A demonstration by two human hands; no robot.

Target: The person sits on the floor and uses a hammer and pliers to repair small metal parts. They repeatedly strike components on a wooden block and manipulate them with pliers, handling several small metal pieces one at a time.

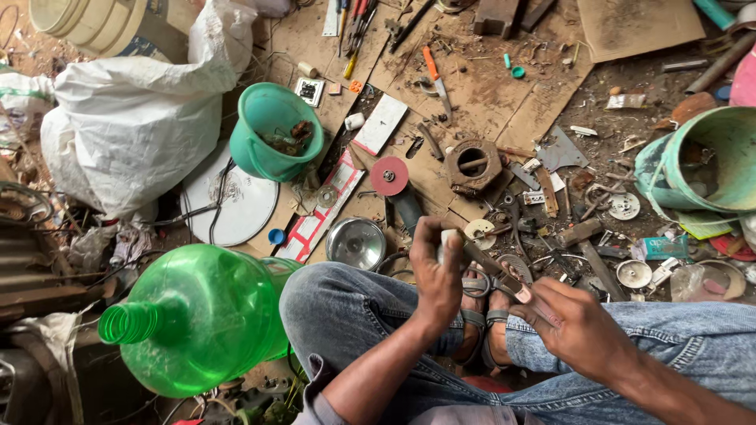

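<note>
Person seated over the knees; left hand [435,277] closed around a small pale part [447,240], right hand [568,323] gripping the handle of a slim hand tool [492,271] whose tip meets that part, both just above the sandalled feet. Judged mid-operation: part and tool joined, no separated piece visible. Angle grinder [396,189] lies untouched at 12 o'clock of the hands, steel bowl [356,242] at 10 o'clock

Head-worn camera looks steeply down, close over lap and cluttered floor [488,94].
</note>
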